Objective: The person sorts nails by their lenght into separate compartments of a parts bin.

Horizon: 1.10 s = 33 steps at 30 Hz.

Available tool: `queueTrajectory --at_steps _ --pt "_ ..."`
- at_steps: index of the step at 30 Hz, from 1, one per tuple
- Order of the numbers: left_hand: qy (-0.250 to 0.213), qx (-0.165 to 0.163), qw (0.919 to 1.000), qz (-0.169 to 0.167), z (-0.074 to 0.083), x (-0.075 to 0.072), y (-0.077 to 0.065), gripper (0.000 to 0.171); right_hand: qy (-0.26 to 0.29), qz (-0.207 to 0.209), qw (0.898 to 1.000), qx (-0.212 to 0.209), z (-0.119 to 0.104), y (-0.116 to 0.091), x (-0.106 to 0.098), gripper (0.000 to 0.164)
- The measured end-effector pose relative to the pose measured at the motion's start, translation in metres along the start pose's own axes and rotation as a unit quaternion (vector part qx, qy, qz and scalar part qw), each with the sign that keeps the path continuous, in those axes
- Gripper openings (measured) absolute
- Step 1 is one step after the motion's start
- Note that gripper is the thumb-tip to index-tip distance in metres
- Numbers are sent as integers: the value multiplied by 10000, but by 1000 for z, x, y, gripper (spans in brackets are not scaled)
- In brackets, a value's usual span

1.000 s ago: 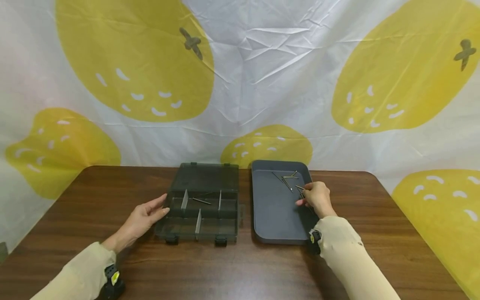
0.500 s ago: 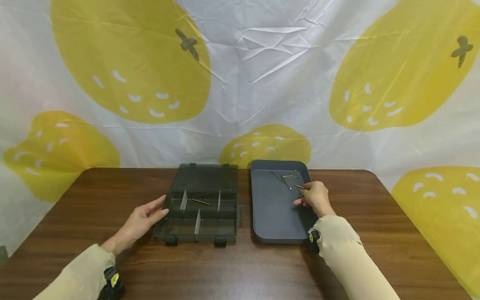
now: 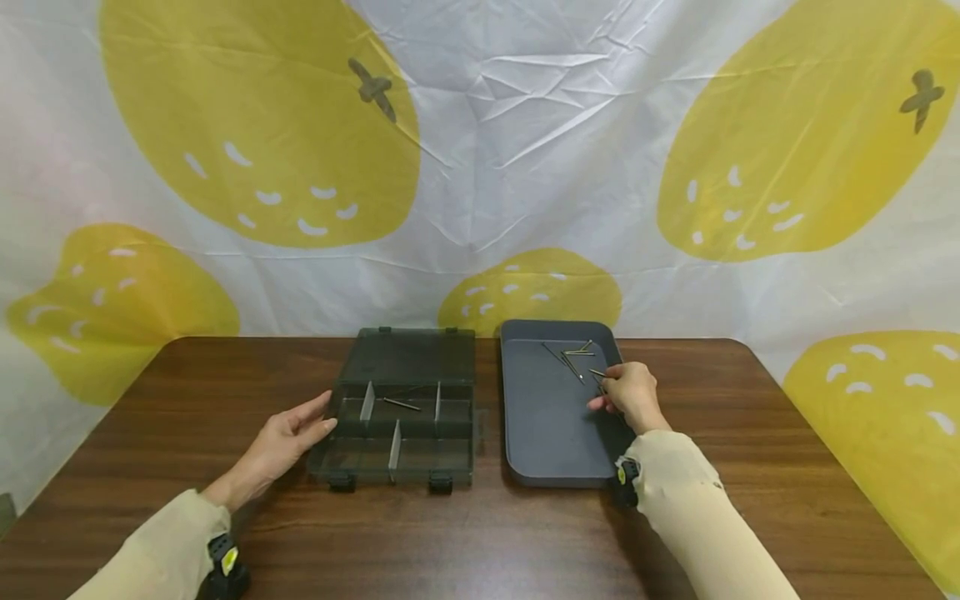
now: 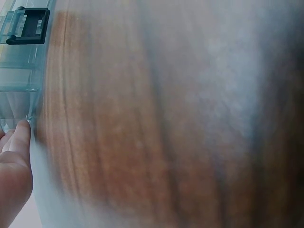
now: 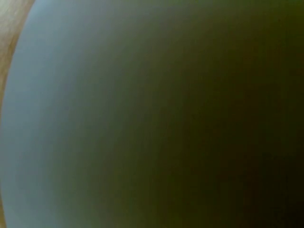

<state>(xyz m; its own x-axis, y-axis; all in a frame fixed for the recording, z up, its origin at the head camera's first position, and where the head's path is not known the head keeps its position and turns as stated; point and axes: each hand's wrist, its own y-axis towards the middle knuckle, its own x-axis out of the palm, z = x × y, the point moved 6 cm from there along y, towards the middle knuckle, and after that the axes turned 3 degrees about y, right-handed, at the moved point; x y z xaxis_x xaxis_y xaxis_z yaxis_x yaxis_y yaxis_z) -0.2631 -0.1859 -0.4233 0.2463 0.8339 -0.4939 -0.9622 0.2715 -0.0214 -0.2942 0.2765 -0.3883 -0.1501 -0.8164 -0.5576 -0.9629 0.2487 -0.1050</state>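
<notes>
My left hand (image 3: 279,446) rests its fairly straight fingers against the left side of a smoky clear compartment box (image 3: 416,354), its lid laid back. In the left wrist view the fingertips of the hand (image 4: 15,164) meet the box's wall beneath a black latch (image 4: 35,26). One nail (image 3: 402,404) lies in the box's back middle compartment. Over the right side of a grey tray (image 3: 547,442), my right hand (image 3: 632,396) pinches a thin nail (image 3: 597,372) between thumb and finger. Several more nails (image 3: 573,367) lie loose toward the tray's back. A dark blur fills most of the right wrist view.
Box and tray stand side by side on a brown wooden table (image 3: 480,542), with a narrow gap between them. Pale dividers (image 3: 395,450) split the box into compartments. Behind the table hangs a white cloth (image 3: 480,192) printed with yellow lemons.
The head view has shifted very slightly. Both hands, the box and the tray stay where they were, and the right hand keeps pinching the nail.
</notes>
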Motion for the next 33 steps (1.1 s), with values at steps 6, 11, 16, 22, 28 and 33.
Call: queueTrajectory --at_steps 6,11,16,22,28,33 --pt "-33 11 10000 -29 -1 1 0 66 -168 0 9998 -99 0 -1 0 34" --pt "-82 -44 9999 -45 -1 1 0 67 -370 48 9990 -238 -1 -1 1 33" --pt "-44 -52 10000 -50 0 1 0 67 -488 128 9983 -283 -2 -1 3 29" --pt "25 19 10000 -3 0 1 -1 66 -653 220 9967 -425 -4 -2 5 22" --pt "28 21 10000 1 0 1 -1 66 -653 289 9961 -511 -5 -5 7 13" --pt "39 38 10000 12 0 1 0 66 -627 282 9963 -518 -5 -5 8 10"
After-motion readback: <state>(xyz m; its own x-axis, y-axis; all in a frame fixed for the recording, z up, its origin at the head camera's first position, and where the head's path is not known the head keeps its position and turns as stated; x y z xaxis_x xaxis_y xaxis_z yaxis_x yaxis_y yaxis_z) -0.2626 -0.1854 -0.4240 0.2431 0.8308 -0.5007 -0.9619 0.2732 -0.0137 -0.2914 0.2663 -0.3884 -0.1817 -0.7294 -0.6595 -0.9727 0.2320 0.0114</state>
